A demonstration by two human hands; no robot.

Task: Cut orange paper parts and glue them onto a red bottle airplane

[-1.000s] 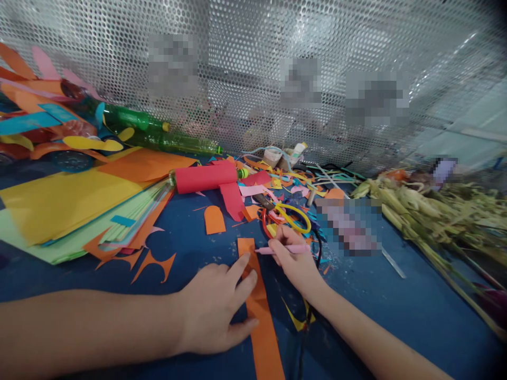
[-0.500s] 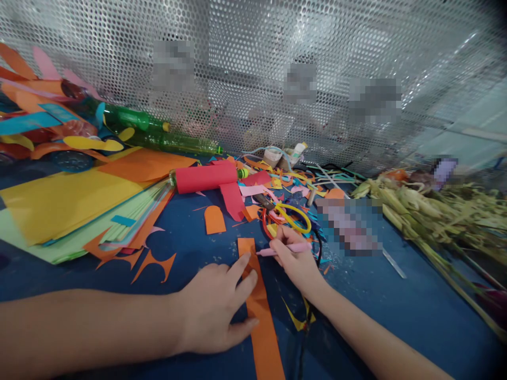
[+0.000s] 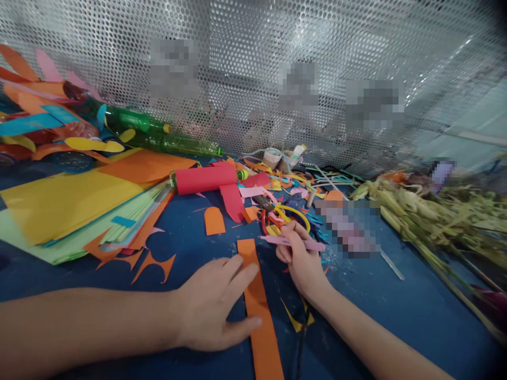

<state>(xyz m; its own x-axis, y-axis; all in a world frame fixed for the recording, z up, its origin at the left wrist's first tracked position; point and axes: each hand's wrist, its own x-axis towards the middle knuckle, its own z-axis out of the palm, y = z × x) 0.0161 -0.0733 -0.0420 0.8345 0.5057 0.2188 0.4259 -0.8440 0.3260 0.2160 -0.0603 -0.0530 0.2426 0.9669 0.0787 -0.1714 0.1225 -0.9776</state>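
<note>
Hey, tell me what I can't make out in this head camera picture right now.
All in the head view:
1. Orange strip: the left hand covers part; the bottom edge cuts off its near end.
2. Pink pen: the right hand hides part; its markings are too small to read.
3. Pixelated object: pixelation hides what it is.
4. Things behind the perforated mesh: obscured by mesh and pixelation.

The one head-worn camera looks forward and down from near above the left hand (image 3: 209, 303) and right hand (image 3: 307, 268), across the blue table (image 3: 420, 306) to a perforated screen (image 3: 245, 63).
</note>
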